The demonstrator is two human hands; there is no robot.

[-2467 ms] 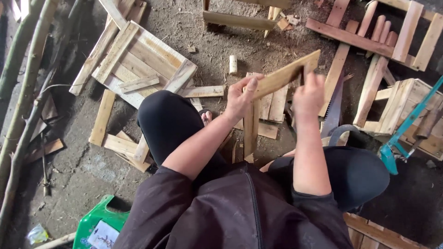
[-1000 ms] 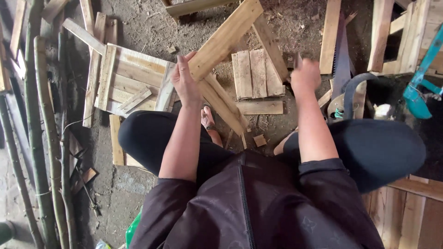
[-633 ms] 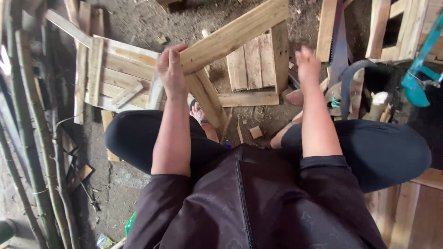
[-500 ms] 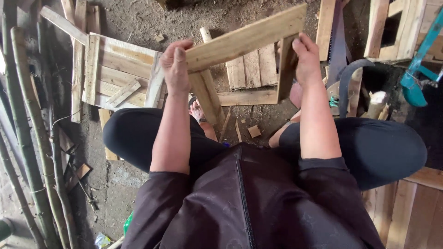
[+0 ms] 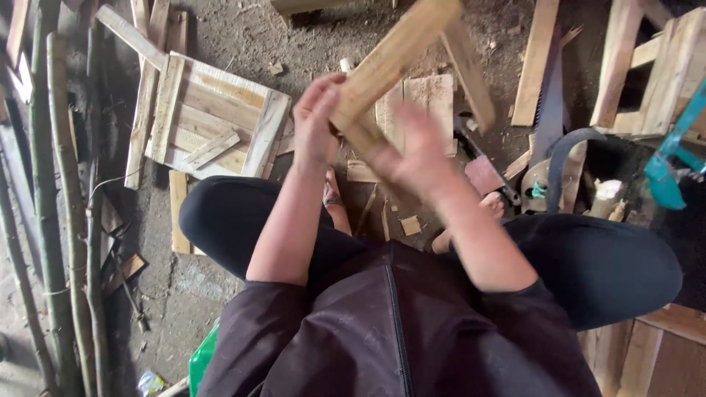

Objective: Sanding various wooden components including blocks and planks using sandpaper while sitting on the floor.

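Dirt floor (image 5: 309, 37) | wooden frame (image 5: 397, 51) gripped between both hands' fingers (image 5: 323, 103)

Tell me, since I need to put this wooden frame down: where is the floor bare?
Bare dirt shows between the wooden panel and the bamboo poles, continuing below your left knee. By the handsaw and your feet, scraps crowd the ground.

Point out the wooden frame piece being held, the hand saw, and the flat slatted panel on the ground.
wooden frame piece (image 5: 393, 55): head view, on the long upper bar between the hands.
hand saw (image 5: 548, 110): head view, on the flat blade.
slatted panel (image 5: 213, 117): head view, on a middle slat.
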